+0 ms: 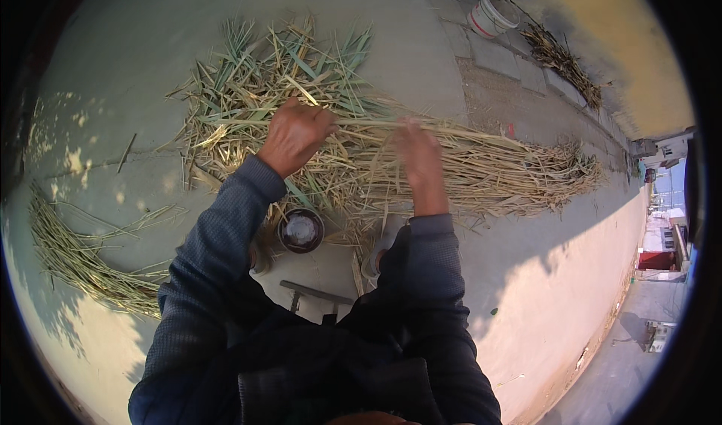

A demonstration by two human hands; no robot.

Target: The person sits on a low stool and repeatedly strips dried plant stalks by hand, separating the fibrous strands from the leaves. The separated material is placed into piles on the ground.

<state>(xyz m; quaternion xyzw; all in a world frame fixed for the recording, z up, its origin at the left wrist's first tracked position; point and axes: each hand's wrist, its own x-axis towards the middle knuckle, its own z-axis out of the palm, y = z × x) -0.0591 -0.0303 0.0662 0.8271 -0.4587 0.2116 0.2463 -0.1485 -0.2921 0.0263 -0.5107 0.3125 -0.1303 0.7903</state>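
Note:
My left hand [295, 135] is closed around a pale reed stalk [365, 122], above a loose heap of dry stalks and leaves. The stalk runs rightward toward my right hand [421, 162], whose fingers are smeared by motion, so their grip cannot be made out. Under and beyond the hands lies the heap of straw-coloured stripped leaves [226, 109], greenish at its far end. To the right stretches a long pile of dry stalks [511, 169], laid roughly side by side. Close to my left forearm sits a round dark container [301, 230] with something whitish inside.
A bundle of thin green stalks [83, 263] lies on the floor at the left. A T-shaped bar [316, 292] is between my legs. At the far right stand a white bucket [494, 15] and a bundle of dark twigs [564, 56] along the yellowish wall [617, 41].

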